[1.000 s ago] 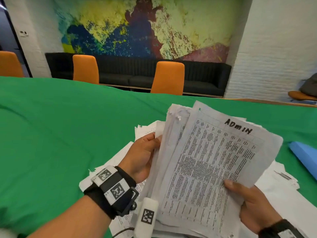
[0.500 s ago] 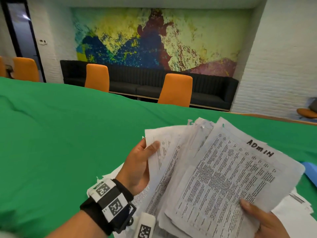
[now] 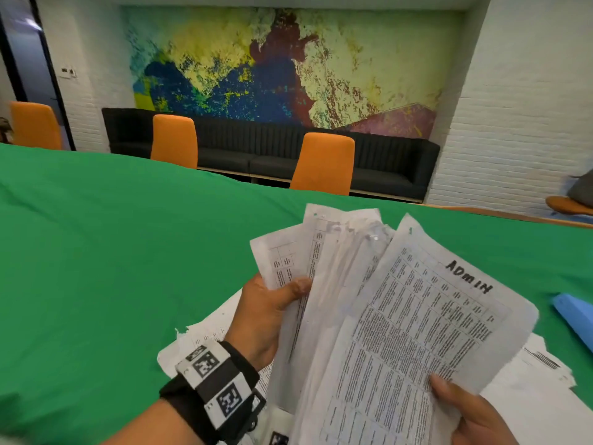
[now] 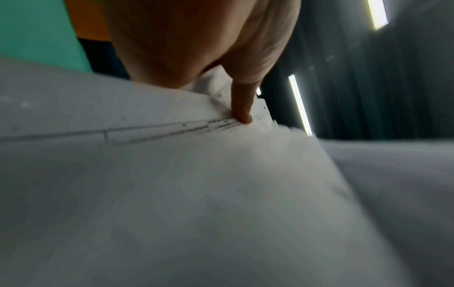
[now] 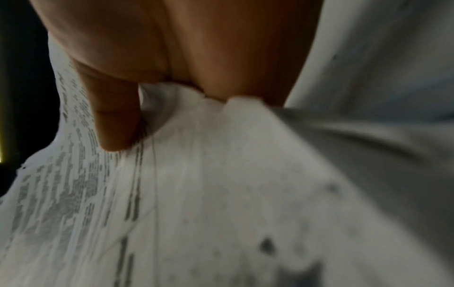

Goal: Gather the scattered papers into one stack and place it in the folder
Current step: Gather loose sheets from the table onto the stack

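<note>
A thick, uneven bundle of printed papers point(image 3: 378, 332) is held up above the green table, fanned out, its top sheet marked "ADMIN". My left hand point(image 3: 272, 303) grips the bundle's left side, thumb on the front. My right hand point(image 3: 471, 409) pinches the lower right edge of the top sheets, thumb over the print. In the left wrist view, the thumb point(image 4: 242, 104) presses on the papers point(image 4: 172, 174). The right wrist view shows my thumb point(image 5: 115, 120) on printed sheets point(image 5: 196, 194). A blue folder point(image 3: 574, 316) lies at the right edge.
More loose sheets point(image 3: 205, 335) lie on the green tablecloth point(image 3: 112, 252) under and beside my hands, some at the right point(image 3: 542, 364). Orange chairs point(image 3: 324, 165) and a black sofa point(image 3: 385, 165) stand beyond the table's far edge.
The bundle has fanned out wider: the left sheets have spread away from the "ADMIN" sheet. My head view has tipped upward, so the hands sit lower in frame.
</note>
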A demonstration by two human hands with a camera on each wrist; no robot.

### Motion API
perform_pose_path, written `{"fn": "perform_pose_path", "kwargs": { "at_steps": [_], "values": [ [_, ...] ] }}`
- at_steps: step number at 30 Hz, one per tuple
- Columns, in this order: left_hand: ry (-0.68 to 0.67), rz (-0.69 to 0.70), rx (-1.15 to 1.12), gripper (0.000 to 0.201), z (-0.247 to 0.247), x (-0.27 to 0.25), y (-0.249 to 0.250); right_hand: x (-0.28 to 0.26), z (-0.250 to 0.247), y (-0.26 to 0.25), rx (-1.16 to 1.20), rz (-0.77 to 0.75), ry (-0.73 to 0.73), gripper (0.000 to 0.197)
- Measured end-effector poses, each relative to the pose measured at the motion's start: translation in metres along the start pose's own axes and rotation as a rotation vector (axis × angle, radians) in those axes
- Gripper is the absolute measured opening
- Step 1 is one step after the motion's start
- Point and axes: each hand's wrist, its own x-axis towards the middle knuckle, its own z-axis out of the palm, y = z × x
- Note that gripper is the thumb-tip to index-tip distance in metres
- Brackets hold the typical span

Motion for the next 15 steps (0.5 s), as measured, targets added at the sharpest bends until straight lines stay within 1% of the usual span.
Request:
{"fn": "perform_pose_path", "kwargs": {
  "at_steps": [1,3,5,7,10,12,14,15],
  "values": [
    [0.011,0.004,0.008,0.043,0.003,-0.002,-0.002,-0.001,0.001,0.002,-0.031,0.020,0.015,0.047],
    [0.008,-0.013,0.020,0.040,0.008,-0.007,-0.005,0.001,-0.002,0.003,-0.075,0.033,0.012,0.041],
    [0.003,-0.047,0.046,0.039,0.007,-0.012,-0.005,0.001,0.000,0.002,-0.179,0.046,0.055,0.044],
    [0.025,-0.077,0.044,0.042,0.001,-0.012,0.001,-0.002,-0.001,-0.002,-0.271,0.029,0.068,0.044],
    [0.090,-0.060,0.010,0.044,-0.019,-0.003,0.020,-0.008,-0.005,-0.020,-0.396,0.008,0.122,0.049],
    [0.122,-0.038,0.045,0.042,-0.039,0.007,0.036,-0.015,-0.010,-0.035,-0.459,-0.027,0.161,0.048],
    [0.150,-0.079,0.143,0.038,-0.061,0.020,0.046,-0.023,-0.012,-0.048,-0.460,-0.069,0.134,0.039],
    [0.182,-0.140,0.213,0.036,-0.075,0.029,0.049,-0.025,-0.016,-0.055,-0.472,-0.098,0.153,0.038]
  ]
}}
